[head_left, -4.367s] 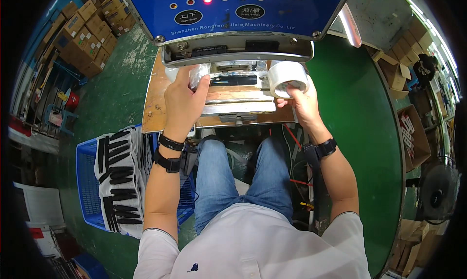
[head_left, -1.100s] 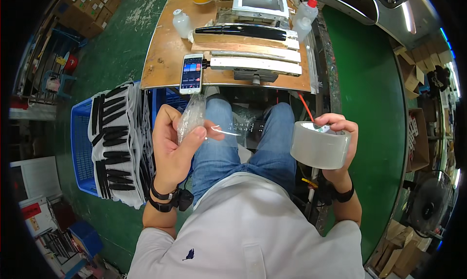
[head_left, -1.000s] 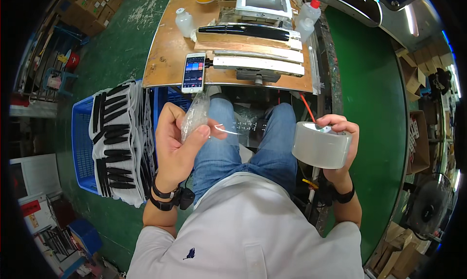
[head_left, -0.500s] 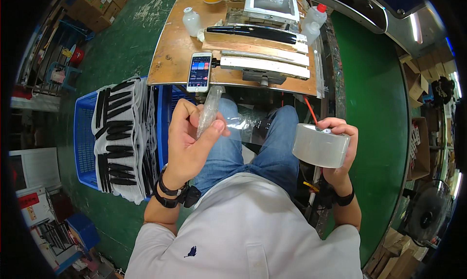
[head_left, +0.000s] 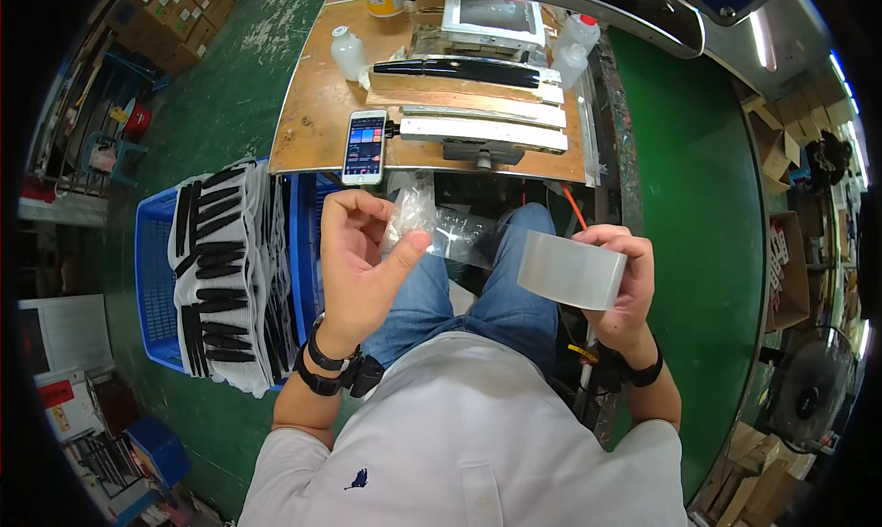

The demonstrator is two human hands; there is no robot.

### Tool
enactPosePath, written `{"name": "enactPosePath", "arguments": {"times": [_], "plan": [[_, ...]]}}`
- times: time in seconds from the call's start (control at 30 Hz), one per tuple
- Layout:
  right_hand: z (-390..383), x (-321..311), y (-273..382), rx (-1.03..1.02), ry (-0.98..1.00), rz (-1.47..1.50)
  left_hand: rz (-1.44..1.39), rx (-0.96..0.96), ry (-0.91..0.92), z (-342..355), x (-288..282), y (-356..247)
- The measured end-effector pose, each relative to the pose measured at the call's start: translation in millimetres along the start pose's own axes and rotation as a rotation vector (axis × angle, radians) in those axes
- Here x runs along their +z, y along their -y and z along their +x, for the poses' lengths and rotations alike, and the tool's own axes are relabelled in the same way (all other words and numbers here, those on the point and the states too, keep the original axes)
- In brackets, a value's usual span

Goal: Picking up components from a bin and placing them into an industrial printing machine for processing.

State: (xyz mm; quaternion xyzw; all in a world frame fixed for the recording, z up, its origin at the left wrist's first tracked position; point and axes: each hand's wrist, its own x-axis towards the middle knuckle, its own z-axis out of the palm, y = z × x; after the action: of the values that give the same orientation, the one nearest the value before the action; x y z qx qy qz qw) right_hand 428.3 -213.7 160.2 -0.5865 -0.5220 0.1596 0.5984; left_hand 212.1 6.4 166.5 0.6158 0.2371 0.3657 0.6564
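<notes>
Evidently busy with clear tape, with both hands occupied in front of the surface (head_left: 299, 127) and above the blue jeans (head_left: 533, 293). In the left hand (head_left: 358, 262), a crumpled wad of clear film (head_left: 411, 216), pinched between thumb and fingers and glinting along its creases. In the right hand (head_left: 627, 274), a wide roll of packing tape (head_left: 570, 272), clasped around its right end, smooth outer band in full view. From the left grip toward the roll, a see-through strip (head_left: 464, 236) flecked with small pale marks; whether joined to the roll, impossible to tell. Neither grip released: left firm on the film, right wrapped on the tape.

On the surface beyond, well apart from either hand, a glossy black bar-shaped piece (head_left: 469, 71) lying lengthwise, with a pale clamp bar (head_left: 482, 133) nearer the edge. Just beside its left end, a smartphone (head_left: 365, 148) with a lit screen. Off to the left, a blue crate (head_left: 156, 293) loaded with white ribbed pieces bearing black strips (head_left: 220, 279).

Judging by the bunched film and the marked strip, probably at the stage of managing a loose length of tape. For the next move, likely called for: a steady hold on the roll, an even pull to keep the strip taut, and care to keep any sticky face clear of fingers and clothing.
</notes>
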Motion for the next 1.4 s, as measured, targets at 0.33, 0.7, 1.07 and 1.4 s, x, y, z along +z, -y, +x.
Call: {"name": "enactPosePath", "arguments": {"times": [0.33, 0.7, 1.07, 1.4], "plan": [[1, -4, 10, -0.042, 0.044, -0.018, -0.206, -0.139, 0.25, 1, -3, 4], [6, -14, 10, 0.059, 0.154, -0.219, -0.167, -0.079, 0.326, 2, -5, 1], [20, 11, 18, -0.039, 0.338, -0.678, -0.079, -0.166, 0.482, -11, 21, 12], [42, -52, -14, 0.324, 0.29, -0.771, 0.175, -0.173, 0.557, -3, 14, 6]]}}
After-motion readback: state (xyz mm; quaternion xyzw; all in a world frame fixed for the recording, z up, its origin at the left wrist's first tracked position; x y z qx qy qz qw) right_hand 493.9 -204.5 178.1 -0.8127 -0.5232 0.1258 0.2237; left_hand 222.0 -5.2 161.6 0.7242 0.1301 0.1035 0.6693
